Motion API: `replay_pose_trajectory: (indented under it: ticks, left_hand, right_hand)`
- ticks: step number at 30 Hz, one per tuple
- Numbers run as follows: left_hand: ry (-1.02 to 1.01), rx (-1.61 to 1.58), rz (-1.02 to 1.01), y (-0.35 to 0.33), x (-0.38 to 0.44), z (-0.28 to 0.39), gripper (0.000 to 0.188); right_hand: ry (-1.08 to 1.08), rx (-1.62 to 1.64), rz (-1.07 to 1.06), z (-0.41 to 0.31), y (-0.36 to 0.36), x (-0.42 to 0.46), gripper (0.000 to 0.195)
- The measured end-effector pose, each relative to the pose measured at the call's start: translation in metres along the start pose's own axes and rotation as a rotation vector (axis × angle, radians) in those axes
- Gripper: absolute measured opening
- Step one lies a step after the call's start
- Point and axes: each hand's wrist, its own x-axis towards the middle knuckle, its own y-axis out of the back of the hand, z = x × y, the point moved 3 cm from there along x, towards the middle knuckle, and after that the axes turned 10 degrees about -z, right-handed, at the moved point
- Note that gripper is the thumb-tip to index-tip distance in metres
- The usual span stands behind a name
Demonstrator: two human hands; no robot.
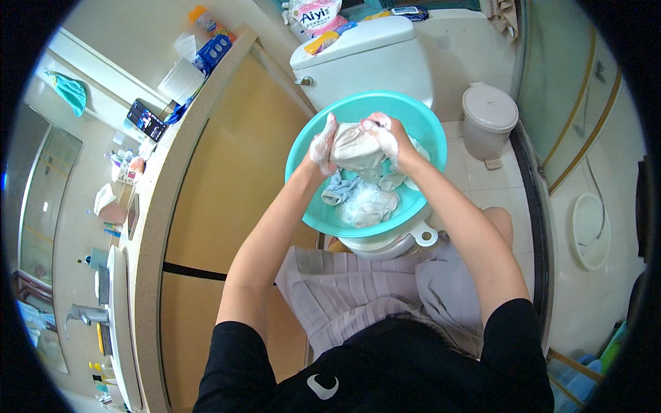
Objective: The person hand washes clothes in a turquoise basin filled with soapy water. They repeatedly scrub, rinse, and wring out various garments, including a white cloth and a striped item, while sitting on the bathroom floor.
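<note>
A turquoise plastic basin [436, 142] stands before me on a white stool [377, 251]. Between my hands, above the basin, a wet white cloth [356, 147] is spread. My left hand [324, 144], coated in suds, grips its left side. At its upper right, my right hand [384, 135] holds the cloth with bent fingers, also foamy. Lower in the basin lie a foam-covered white cloth [369, 205] and a light blue cloth [338, 188]. More pale fabric shows under my right wrist; its shape is partly hidden.
Behind the basin is a white toilet [361, 49] with packages on its tank. A lidded bin [489, 121] stands at right, near the glass shower screen [563, 93]. Along the left runs a counter [155, 206] over tan cabinet doors, holding a phone [146, 120] and a sink faucet [85, 313].
</note>
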Motion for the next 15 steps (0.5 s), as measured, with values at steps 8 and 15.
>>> replay_pose_trajectory:
  ticks: [8, 15]
  left_hand:
    - [-0.043, -0.098, 0.048, 0.012, 0.004, -0.030, 0.033]
    - [-0.070, -0.325, -0.161, 0.015, 0.023, -0.050, 0.031]
  right_hand:
    - [0.111, -0.358, 0.135, 0.016, -0.020, 0.003, 0.027]
    - [0.171, -1.233, 0.141, -0.013, -0.029, 0.006, 0.033]
